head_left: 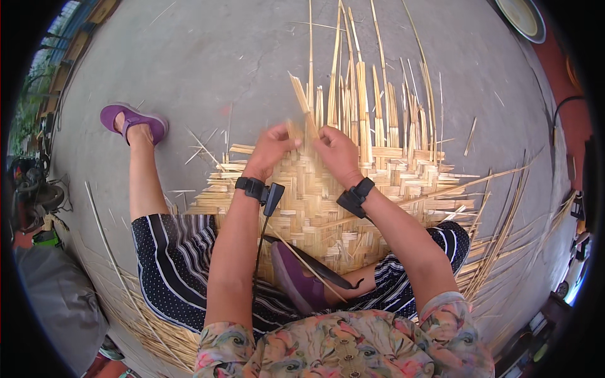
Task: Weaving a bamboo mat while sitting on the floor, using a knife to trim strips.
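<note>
A woven reed mat (302,201) in a zigzag pattern lies on the floor before me, its ends ragged at both sides. Above its far edge, my left hand (271,150) is closed in a pinch on a short, motion-blurred reed strip (293,130). Close beside it, my right hand (337,151) pinches a longer, tilted reed strip (301,94) between thumb and fingers. Several upright-looking loose reed strips (362,101) run away from the mat's far edge, just right of my hands. Where the held strips meet the weave is partly blurred.
My shoe (296,277) rests on the near part of the mat; my other leg stretches out left, ending in a purple shoe (134,123). Long loose reeds (498,233) lie at right, more reeds (151,321) at lower left. A round basin (522,17) stands far right.
</note>
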`<state>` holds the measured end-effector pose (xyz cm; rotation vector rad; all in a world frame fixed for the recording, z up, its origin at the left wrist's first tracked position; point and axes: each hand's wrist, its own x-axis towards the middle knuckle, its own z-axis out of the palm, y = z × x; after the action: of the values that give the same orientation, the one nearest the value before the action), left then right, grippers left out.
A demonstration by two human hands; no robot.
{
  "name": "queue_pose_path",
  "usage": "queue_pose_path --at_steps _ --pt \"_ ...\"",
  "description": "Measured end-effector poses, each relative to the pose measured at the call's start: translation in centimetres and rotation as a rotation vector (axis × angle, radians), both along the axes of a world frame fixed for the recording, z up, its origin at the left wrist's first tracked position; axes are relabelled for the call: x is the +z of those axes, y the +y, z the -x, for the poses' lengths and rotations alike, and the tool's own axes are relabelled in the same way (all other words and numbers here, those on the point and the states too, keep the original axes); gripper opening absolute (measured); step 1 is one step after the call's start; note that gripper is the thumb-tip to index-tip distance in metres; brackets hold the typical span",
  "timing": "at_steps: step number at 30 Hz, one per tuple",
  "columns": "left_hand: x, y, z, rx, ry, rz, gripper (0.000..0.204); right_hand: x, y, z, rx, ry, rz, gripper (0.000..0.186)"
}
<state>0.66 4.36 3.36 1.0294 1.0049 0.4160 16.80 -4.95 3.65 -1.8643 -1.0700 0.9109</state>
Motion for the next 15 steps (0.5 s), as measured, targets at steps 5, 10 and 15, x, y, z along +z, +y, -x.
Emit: queue_pose_path --at_steps 5,10,15 --pt "-1.4 -0.5 -0.9 -0.043 0.327 -0.422 0.037 -0.1 -0.8 0.4 -0.040 0.091 -0.057 0.018" --pt "0.0 -0.3 -1.8 -0.052 0.265 -0.363 0.035 -0.3 -1.2 0.1 -0.012 0.075 -0.132 0.014" --pt "0.1 0.1 -1.7 -0.057 0.220 -0.286 0.028 -0.5 -1.3 0.6 -0.087 0.109 -0.154 0.015"
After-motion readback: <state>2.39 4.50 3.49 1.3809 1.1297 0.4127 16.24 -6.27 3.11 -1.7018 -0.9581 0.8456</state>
